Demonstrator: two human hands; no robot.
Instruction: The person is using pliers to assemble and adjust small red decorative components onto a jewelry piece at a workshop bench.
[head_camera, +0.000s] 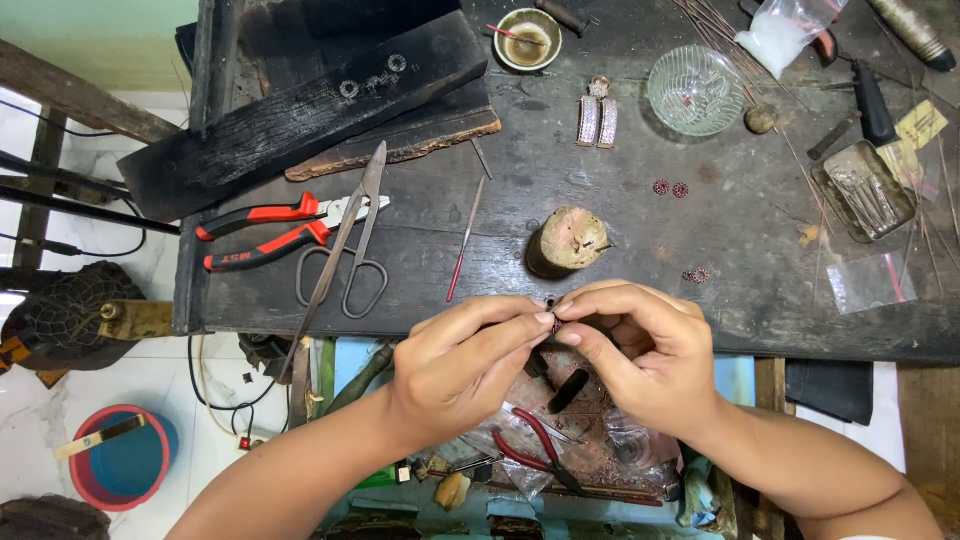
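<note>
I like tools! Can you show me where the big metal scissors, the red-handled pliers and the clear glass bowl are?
big metal scissors (345, 245), head view, on the crossed blades.
red-handled pliers (262, 232), head view, on the red-and-black handles.
clear glass bowl (694, 91), head view, on its ribbed wall.

Both hands (545, 355) pinch a tiny piece (556, 322) above the workbench (640, 250).

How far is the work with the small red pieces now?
Done, it seems: a long pair of earrings lies finished by the glass bowl. In hand: the left hand and right hand pinch one tiny piece together at the fingertips. Left: loose red rosettes and another pair wait untouched on the bench.
</note>
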